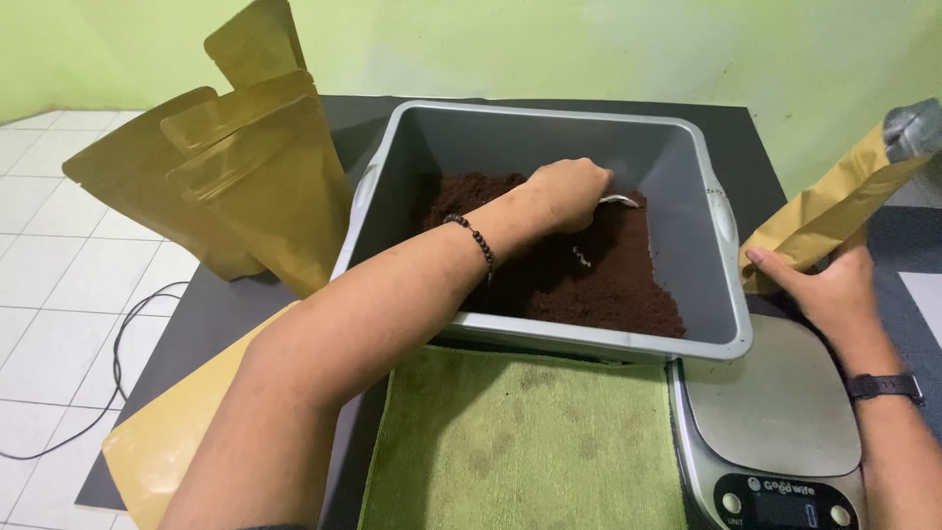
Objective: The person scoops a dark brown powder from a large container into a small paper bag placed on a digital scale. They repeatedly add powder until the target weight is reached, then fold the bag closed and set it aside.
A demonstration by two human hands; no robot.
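The left hand is clenched round a metal spoon sunk in the brown grounds of one grey tub at the middle of the black desk; the right hand grasps one gold pouch at the right edge — its long axis tilts up toward the far right corner. Three empty gold pouches stand at the far left corner. One scale and one green cloth lie at the near edge — white floor tiles, green wall.

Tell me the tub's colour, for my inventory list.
Grey tub, seen in the head view.
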